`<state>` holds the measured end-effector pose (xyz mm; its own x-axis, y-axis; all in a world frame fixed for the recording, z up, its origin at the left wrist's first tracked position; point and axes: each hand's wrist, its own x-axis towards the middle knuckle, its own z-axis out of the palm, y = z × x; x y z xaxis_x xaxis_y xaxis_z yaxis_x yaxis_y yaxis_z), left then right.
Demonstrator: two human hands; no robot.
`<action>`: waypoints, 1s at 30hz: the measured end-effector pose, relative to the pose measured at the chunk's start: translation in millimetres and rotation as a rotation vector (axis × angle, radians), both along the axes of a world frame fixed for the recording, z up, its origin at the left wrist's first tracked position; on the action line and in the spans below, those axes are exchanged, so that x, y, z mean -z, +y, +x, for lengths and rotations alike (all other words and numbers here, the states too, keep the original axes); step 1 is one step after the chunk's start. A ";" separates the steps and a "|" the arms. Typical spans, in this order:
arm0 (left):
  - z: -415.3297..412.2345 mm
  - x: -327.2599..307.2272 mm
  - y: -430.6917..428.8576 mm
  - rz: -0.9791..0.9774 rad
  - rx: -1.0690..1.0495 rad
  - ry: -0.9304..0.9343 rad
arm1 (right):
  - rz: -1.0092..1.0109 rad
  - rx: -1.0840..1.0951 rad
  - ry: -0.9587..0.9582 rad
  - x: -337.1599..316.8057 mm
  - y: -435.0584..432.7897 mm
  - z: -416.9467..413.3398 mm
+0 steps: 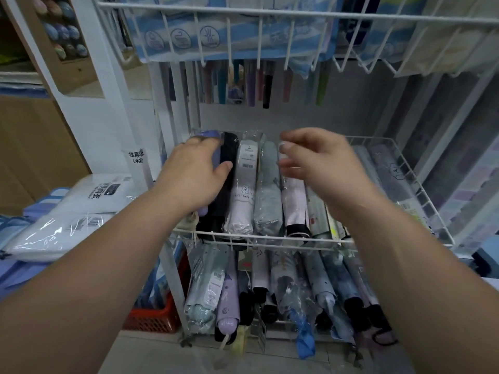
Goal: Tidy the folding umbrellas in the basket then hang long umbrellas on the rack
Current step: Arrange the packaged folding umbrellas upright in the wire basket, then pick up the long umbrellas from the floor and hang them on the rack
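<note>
Along the white wire basket's (270, 237) front edge lie folding umbrellas (267, 195) side by side. The left hand (193, 175) clasps the lilac umbrella (209, 136) at the left edge. The right hand (321, 164) hovers, fingers spread, blurred. Long umbrellas (251, 82) hang behind.

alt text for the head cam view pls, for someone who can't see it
A person's left hand rests on a purple folding umbrella in a white wire basket of packaged umbrellas, while the right hand hovers open above them; a lower basket holds more.
</note>
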<state>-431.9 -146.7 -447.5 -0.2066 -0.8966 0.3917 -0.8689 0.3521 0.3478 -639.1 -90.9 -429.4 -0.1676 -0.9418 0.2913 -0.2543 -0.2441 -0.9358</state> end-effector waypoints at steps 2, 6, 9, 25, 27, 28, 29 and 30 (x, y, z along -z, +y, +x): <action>-3.4 1.0 4.7 -0.009 0.016 0.020 | -0.038 0.003 -0.013 -5.5 20.6 -19.6; -27.7 4.9 13.1 -0.071 0.065 0.053 | -0.021 0.078 0.037 3.0 38.9 -58.5; -75.9 6.9 20.6 -0.034 0.221 0.064 | 0.013 0.185 0.055 15.1 50.1 -93.4; -367.2 49.0 140.3 0.052 0.908 0.013 | 0.333 0.810 0.205 90.3 245.9 -317.7; -396.3 64.0 166.9 0.080 0.931 -0.001 | 0.381 0.853 0.252 107.7 271.0 -342.2; -410.8 73.7 180.2 0.106 0.961 -0.026 | 0.405 0.880 0.269 118.5 283.7 -354.7; -424.6 84.2 193.5 0.133 0.992 -0.068 | 0.433 0.904 0.285 130.5 296.6 -367.2; -437.6 95.7 204.8 0.156 1.019 -0.111 | 0.460 0.914 0.305 142.9 308.6 -379.6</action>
